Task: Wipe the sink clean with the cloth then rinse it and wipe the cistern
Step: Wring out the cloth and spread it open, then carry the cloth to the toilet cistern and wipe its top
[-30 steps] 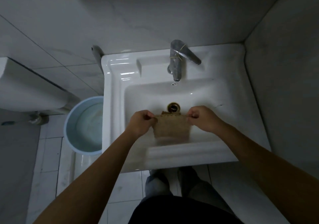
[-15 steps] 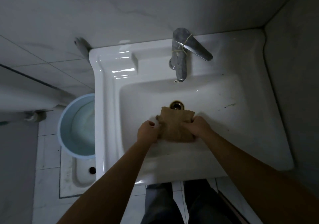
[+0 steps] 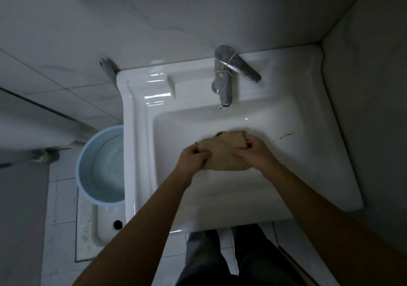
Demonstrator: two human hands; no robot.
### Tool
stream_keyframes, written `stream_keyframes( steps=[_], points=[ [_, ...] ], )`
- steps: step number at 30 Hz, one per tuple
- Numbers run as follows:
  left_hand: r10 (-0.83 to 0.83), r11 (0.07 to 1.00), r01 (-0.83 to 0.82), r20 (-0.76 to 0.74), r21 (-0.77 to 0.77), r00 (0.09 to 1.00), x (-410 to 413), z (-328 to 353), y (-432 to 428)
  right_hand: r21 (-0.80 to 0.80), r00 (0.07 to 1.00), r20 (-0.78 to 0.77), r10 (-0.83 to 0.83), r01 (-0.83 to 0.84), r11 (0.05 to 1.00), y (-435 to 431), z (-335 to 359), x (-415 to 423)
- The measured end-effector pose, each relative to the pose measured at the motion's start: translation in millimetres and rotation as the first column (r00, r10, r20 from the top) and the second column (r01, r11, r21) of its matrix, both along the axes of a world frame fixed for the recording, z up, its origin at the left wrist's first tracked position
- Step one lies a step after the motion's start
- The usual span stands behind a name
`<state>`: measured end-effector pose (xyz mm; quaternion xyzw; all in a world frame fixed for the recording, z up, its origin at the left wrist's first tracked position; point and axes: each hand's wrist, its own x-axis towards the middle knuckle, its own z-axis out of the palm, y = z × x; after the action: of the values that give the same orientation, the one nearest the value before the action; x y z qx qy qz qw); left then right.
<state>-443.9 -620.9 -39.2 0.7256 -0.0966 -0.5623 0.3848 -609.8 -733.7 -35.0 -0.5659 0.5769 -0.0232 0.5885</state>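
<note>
Now the tan cloth [image 3: 222, 151] sits bunched in the sink [image 3: 308, 153], left hand [image 3: 191, 160] and right hand [image 3: 253, 153] both gripping it.

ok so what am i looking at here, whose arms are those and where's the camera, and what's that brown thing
There is no machine here. The camera is worn on a person's head and looks down, so the two bare arms reaching in from the bottom are that person's own. The left hand and the right hand both grip a brown cloth, bunched up low in the basin of a white sink and covering most of the drain. At the back of the sink stands a metal tap with a thin band wound round it; no water is running. A few dark specks mark the basin to the right. On the floor to the left sits a pale blue bucket.
</note>
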Motion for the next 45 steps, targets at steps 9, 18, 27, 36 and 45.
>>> stream_keyframes(
  steps=[9,18,27,36,45],
  points=[
    [-0.009,0.978,0.005,-0.016,-0.207,1.0,2,46,20,0.649,0.917,0.05,-0.395,0.271,0.711,19,39,-8],
    [-0.016,0.944,0.048,0.1,-0.325,0.995,-6,80,26,-0.307,0.979,0.196,0.062,0.001,0.952,31,87,20],
    [0.164,0.934,-0.159,-0.011,-0.319,0.986,9,101,35,-0.212,0.956,0.289,-0.042,0.107,0.971,45,128,35],
    [0.003,0.934,0.072,0.209,-0.35,0.978,11,90,51,0.002,0.974,0.226,0.023,-0.024,1.0,66,111,42],
    [0.302,0.953,-0.266,0.397,-0.143,0.867,16,81,159,-0.137,0.964,0.124,0.237,-0.22,0.966,74,87,44]
  ],
)
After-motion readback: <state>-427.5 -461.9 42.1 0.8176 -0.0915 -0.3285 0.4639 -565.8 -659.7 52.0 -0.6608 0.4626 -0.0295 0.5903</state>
